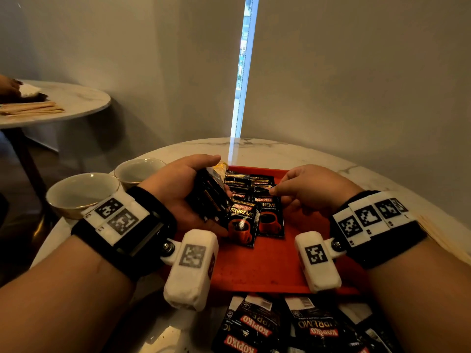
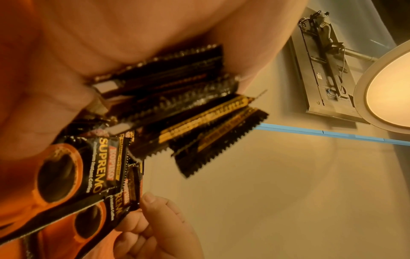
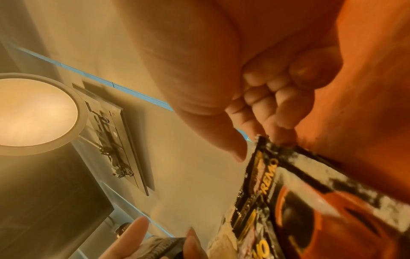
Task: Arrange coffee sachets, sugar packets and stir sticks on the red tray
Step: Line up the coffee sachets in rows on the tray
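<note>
The red tray (image 1: 267,266) lies on the marble table (image 1: 318,154). Black Kopiko coffee sachets (image 1: 251,182) lie in overlapping rows on its far part, and two more (image 1: 242,225) lie face up nearer me. My left hand (image 1: 219,179) hovers over the tray's left side and grips a fanned stack of sachets (image 2: 177,98). My right hand (image 1: 274,191), fingers curled, pinches the top edge of one sachet (image 3: 310,192) lying on the tray. A yellowish packet (image 1: 221,165) peeks out behind the left hand.
Two empty cups (image 1: 81,192) (image 1: 139,170) stand left of the tray. Several loose sachets (image 1: 293,324) lie at the table's near edge. Pale wooden sticks (image 1: 438,238) show at the right. A second table (image 1: 76,98) at the far left holds papers and another person's hand.
</note>
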Available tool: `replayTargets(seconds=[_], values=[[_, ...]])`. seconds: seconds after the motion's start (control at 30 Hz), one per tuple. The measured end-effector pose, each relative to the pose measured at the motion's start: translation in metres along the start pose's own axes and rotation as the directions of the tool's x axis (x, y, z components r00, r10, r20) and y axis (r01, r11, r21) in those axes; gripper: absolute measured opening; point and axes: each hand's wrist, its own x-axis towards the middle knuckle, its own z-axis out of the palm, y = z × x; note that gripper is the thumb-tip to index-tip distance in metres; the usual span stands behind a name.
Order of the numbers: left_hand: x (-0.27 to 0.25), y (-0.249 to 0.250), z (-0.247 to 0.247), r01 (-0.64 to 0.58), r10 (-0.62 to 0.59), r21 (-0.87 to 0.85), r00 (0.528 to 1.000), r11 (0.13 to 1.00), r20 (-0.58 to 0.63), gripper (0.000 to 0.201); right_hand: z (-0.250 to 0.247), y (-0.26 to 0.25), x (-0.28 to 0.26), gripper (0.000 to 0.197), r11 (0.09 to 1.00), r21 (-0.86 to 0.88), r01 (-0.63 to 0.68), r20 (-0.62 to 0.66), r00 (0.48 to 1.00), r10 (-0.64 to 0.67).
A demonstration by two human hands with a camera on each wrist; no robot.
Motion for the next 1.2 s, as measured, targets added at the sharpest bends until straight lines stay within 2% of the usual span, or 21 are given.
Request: replayTargets(seconds=[0.13, 0.2, 0.3, 0.37, 0.43, 0.5, 0.77, 1.0, 1.2], values=[[-0.004, 0.0, 0.002, -0.005, 0.005, 0.014, 1.0, 1.0, 0.008, 0.043, -0.002, -0.007, -0.004, 0.023, 0.997, -0.076, 0.027, -0.073, 0.997, -0.033], [-0.007, 0.002, 0.001, -0.028, 0.028, 0.01, 1.0, 1.0, 0.006, 0.043, -0.002, -0.012, -0.008, 0.021, 0.998, -0.034, 0.058, -0.044, 0.997, -0.059], [-0.009, 0.01, -0.005, -0.062, 0.063, 0.02, 0.998, 0.998, -0.027, 0.041, 0.0, -0.018, -0.016, 0.019, 0.991, 0.126, 0.055, 0.116, 0.991, -0.069], [-0.01, 0.013, -0.008, -0.086, 0.087, 0.018, 0.994, 0.996, -0.072, 0.039, 0.003, -0.022, -0.021, 0.023, 0.979, 0.203, -0.022, 0.253, 0.967, -0.031], [-0.012, 0.013, -0.007, -0.096, 0.097, 0.017, 0.991, 0.995, -0.092, 0.036, 0.006, -0.025, -0.025, 0.03, 0.976, 0.198, -0.096, 0.356, 0.934, 0.02], [-0.013, 0.01, -0.005, -0.091, 0.093, 0.023, 0.992, 0.996, -0.091, 0.037, 0.006, -0.027, -0.026, 0.035, 0.977, 0.167, -0.132, 0.391, 0.918, 0.058], [-0.018, 0.002, 0.008, -0.062, 0.061, -0.033, 0.998, 0.998, -0.023, 0.043, 0.01, -0.028, -0.026, 0.04, 0.967, 0.206, -0.15, 0.379, 0.923, 0.062], [-0.02, -0.001, 0.014, -0.054, 0.058, -0.041, 0.994, 0.998, 0.089, 0.066, 0.015, -0.031, -0.026, 0.03, 0.967, 0.221, -0.126, 0.341, 0.939, 0.044], [-0.016, -0.001, 0.012, -0.093, 0.094, -0.043, 0.995, 0.995, 0.019, 0.058, 0.016, -0.034, -0.028, 0.031, 0.963, 0.248, -0.103, 0.315, 0.949, 0.021]])
